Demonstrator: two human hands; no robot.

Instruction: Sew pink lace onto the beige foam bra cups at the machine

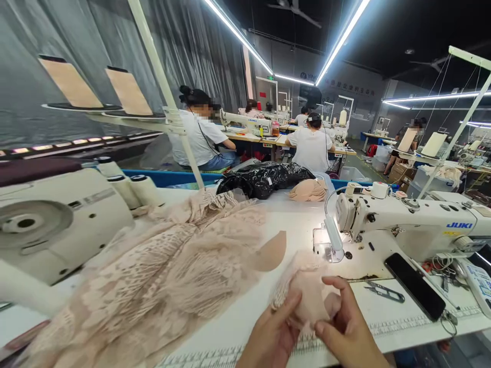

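A beige bra cup with sheer lace over it (307, 291) is held up just in front of the sewing machine's needle area. My left hand (274, 324) grips its left side, thumb on top. On the other side, my right hand (347, 322) has its thumb at the cup's lower edge and its index finger bent along the right edge; its other fingers are partly hidden behind the fabric. A loose beige cup piece (272, 253) lies to the left on the white table. Beside it spreads a large heap of beige lace fabric (153, 276).
A JUKI sewing machine (414, 220) stands at the right with its lamp lit. Thread snips (385, 291) and a black phone (415, 286) lie before it. Behind are stacked beige cups (308, 190) and a black plastic bag (268, 179). Another machine (57, 220) stands left. Co-workers sit beyond.
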